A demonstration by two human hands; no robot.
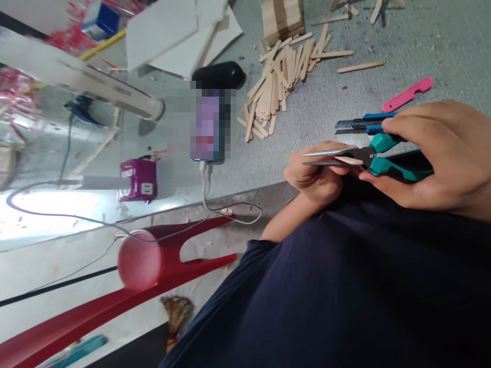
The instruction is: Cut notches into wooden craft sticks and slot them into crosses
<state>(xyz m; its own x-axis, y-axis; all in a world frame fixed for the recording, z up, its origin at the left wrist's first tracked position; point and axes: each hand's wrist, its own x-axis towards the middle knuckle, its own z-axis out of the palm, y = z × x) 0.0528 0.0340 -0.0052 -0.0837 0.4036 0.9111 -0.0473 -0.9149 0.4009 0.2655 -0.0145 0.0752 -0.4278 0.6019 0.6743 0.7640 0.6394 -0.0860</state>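
Observation:
My right hand [437, 153] is wrapped round the teal handles of long-nose pliers [368, 157]. The plier jaws point left and a small piece of wooden stick [348, 160] sits between them. My left hand [316, 174] is curled just under the jaw tips, fingers closed on that stick piece. Both hands are held close to my body, above my dark blue shirt [345, 286] and the table's near edge.
A heap of wooden craft sticks [276, 87] and a stacked bundle [283, 18] lie on the grey table. A blue utility knife [362, 123] and pink cutter [407, 94] lie near my right hand. A phone [209, 125], black case [218, 75], white boards and purple charger [138, 180] are left.

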